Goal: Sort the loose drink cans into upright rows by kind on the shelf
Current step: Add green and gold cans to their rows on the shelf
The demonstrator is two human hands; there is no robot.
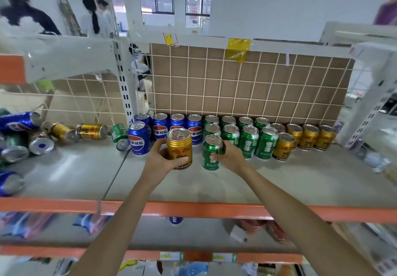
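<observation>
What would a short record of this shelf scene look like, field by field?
left hand: left hand holds an upright gold can
right hand: right hand grips an upright green can, at the front of the green rows
blue Pepsi cans: blue Pepsi cans upright, left of the green rows
gold cans: gold row at right
unsorted: loose cans lying on their sides at left
shelf: grey shelf

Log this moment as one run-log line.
left hand: holds gold can | right hand: holds green can | loose cans: remain
</observation>
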